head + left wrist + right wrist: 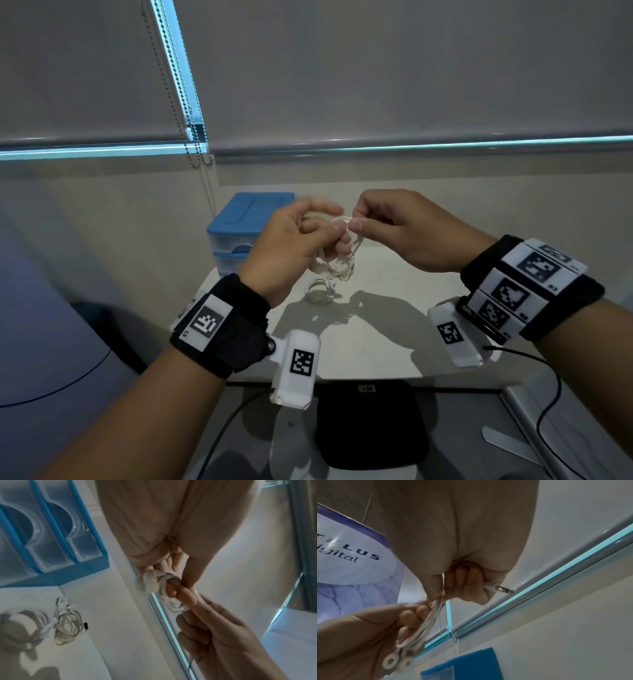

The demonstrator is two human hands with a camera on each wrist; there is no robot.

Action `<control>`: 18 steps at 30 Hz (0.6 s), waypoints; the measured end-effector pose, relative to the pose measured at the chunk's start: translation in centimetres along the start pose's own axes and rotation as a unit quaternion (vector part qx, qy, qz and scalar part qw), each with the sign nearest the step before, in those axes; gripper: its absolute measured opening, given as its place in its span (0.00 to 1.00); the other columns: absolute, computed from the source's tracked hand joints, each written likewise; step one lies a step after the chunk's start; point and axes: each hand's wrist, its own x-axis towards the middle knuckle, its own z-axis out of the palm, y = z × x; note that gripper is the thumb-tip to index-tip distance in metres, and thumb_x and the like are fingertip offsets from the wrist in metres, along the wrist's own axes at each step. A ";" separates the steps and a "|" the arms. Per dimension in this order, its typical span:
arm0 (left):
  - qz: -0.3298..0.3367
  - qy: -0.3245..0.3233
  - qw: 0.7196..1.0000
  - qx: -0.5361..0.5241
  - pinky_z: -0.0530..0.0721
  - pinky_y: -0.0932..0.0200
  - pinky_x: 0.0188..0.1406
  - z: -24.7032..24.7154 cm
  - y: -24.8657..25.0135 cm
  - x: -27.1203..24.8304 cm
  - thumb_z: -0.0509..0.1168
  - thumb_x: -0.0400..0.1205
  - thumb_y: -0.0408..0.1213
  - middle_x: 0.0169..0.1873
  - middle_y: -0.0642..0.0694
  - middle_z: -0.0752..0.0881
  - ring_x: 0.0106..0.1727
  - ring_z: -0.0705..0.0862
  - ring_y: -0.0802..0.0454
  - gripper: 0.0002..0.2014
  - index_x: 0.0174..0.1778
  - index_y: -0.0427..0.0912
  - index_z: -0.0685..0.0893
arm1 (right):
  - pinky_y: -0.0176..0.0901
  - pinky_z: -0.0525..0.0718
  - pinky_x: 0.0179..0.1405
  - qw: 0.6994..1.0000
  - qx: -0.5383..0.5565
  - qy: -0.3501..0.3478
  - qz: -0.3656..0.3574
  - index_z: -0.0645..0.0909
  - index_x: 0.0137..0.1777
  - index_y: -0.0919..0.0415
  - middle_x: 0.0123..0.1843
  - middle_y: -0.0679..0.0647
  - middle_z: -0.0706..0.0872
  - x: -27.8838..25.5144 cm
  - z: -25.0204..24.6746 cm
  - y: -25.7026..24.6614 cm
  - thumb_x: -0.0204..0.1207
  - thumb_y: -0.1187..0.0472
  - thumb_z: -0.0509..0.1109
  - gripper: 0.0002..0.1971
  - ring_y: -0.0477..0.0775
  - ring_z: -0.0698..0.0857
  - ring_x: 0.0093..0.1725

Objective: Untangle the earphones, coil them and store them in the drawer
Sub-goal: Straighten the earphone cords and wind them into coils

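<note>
**Coiling step, near the end of the cable**

Left hand holds the earphones wound around its fingers, raised above the table. Right hand pinches the cable end; the jack plug pokes out of its fist. Next, probably: tuck the plug in, then open the closed blue drawer unit. Two other coils lie on the table.
</note>
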 end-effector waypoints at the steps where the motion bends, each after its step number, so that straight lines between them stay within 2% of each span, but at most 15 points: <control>1: 0.017 0.017 1.000 0.003 0.89 0.53 0.44 -0.1 -0.1 0.1 0.70 0.84 0.28 0.39 0.34 0.91 0.39 0.91 0.47 0.09 0.59 0.32 0.84 | 0.44 0.70 0.33 1.000 0.005 0.004 0.008 0.80 0.40 0.52 0.27 0.41 0.75 0.0 0.1 0.0 0.85 0.51 0.69 0.12 0.44 0.69 0.29; 2: 0.038 0.022 0.999 0.021 0.90 0.50 0.48 -0.3 -0.1 0.2 0.71 0.83 0.27 0.41 0.32 0.91 0.41 0.92 0.45 0.10 0.59 0.33 0.84 | 0.43 0.69 0.32 1.000 0.004 0.007 0.017 0.80 0.40 0.52 0.26 0.40 0.74 0.1 0.2 0.1 0.85 0.50 0.69 0.12 0.43 0.69 0.28; 4: 0.078 0.017 0.992 0.097 0.92 0.43 0.52 -0.5 -0.1 0.3 0.74 0.81 0.29 0.42 0.35 0.93 0.44 0.93 0.43 0.08 0.56 0.34 0.87 | 0.43 0.69 0.33 0.999 0.005 0.014 0.032 0.82 0.40 0.53 0.25 0.39 0.75 0.1 0.2 0.2 0.85 0.50 0.69 0.12 0.43 0.69 0.28; 7: 0.106 0.011 0.978 0.179 0.92 0.38 0.46 -0.6 0.2 0.2 0.75 0.81 0.32 0.39 0.41 0.93 0.42 0.93 0.45 0.05 0.52 0.36 0.92 | 0.43 0.71 0.34 0.999 0.033 0.009 0.043 0.84 0.39 0.52 0.27 0.42 0.76 0.1 0.2 0.3 0.84 0.51 0.71 0.12 0.45 0.70 0.29; 11: 0.089 0.009 0.985 0.151 0.93 0.45 0.45 -0.7 0.0 0.3 0.72 0.83 0.27 0.39 0.37 0.93 0.39 0.92 0.43 0.05 0.51 0.32 0.91 | 0.33 0.74 0.27 0.998 0.041 -0.018 0.052 0.88 0.48 0.53 0.25 0.43 0.79 -0.1 -0.5 0.3 0.85 0.56 0.70 0.07 0.43 0.76 0.27; 13: 0.067 0.015 0.992 0.103 0.92 0.51 0.44 -0.9 -0.1 0.2 0.70 0.83 0.25 0.40 0.32 0.92 0.38 0.91 0.46 0.05 0.52 0.28 0.90 | 0.29 0.74 0.32 0.999 -0.002 -0.015 0.028 0.88 0.48 0.51 0.32 0.44 0.87 -0.3 -1.1 0.4 0.84 0.58 0.71 0.05 0.41 0.82 0.32; 16: 0.037 0.029 0.998 0.029 0.91 0.59 0.39 -0.6 -0.4 0.2 0.69 0.83 0.23 0.40 0.31 0.91 0.35 0.89 0.50 0.06 0.54 0.26 0.89 | 0.34 0.73 0.40 0.994 -0.108 0.013 -0.008 0.89 0.47 0.48 0.43 0.43 0.84 -0.3 -1.0 0.6 0.81 0.54 0.74 0.04 0.41 0.81 0.43; 18: 0.022 0.043 0.999 -0.015 0.89 0.61 0.37 -0.1 -0.7 0.2 0.69 0.83 0.23 0.39 0.34 0.91 0.35 0.88 0.51 0.07 0.54 0.26 0.89 | 0.32 0.74 0.41 0.996 -0.082 0.039 0.016 0.89 0.45 0.50 0.41 0.43 0.84 -0.3 -0.2 0.8 0.81 0.57 0.74 0.04 0.39 0.81 0.40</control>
